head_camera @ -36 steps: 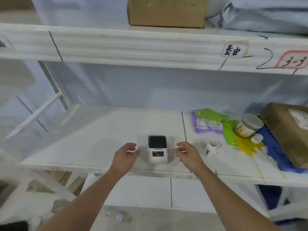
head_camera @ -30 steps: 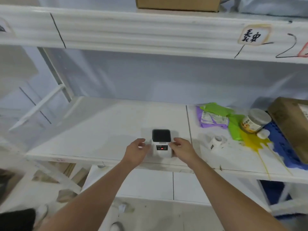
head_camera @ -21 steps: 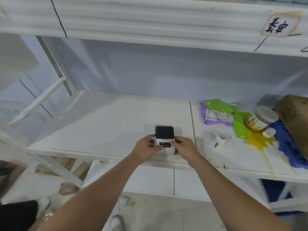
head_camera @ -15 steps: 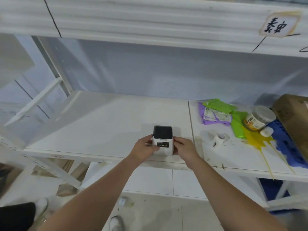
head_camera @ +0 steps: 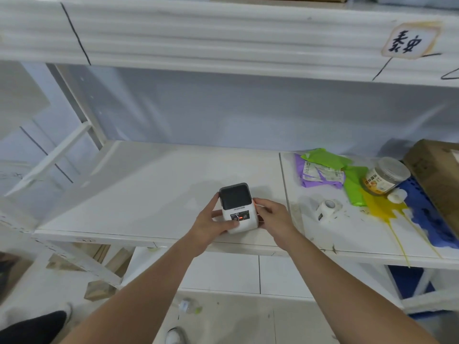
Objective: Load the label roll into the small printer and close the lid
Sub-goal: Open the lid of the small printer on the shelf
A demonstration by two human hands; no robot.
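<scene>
The small white printer (head_camera: pixel 239 207) with a dark lid sits near the front edge of the white shelf (head_camera: pixel 154 189), its lid down and a red light on its front. My left hand (head_camera: pixel 211 222) grips its left side, thumb across the front. On the printer's right side rests my right hand (head_camera: pixel 273 214), fingers against the casing. The white label roll (head_camera: pixel 325 209) lies on its side on the shelf, to the right of my right hand and apart from it.
Purple and green bags (head_camera: pixel 327 172), a clear jar with a label (head_camera: pixel 383 176) and a small white cap (head_camera: pixel 397 194) lie at the right, over yellow and blue paint stains. A cardboard box (head_camera: pixel 437 175) stands far right. An upper shelf (head_camera: pixel 223 36) hangs overhead.
Both hands closed in from either side of the printer and took hold of it. The printer now sits slightly turned and tilted between them. The label roll has not moved.
</scene>
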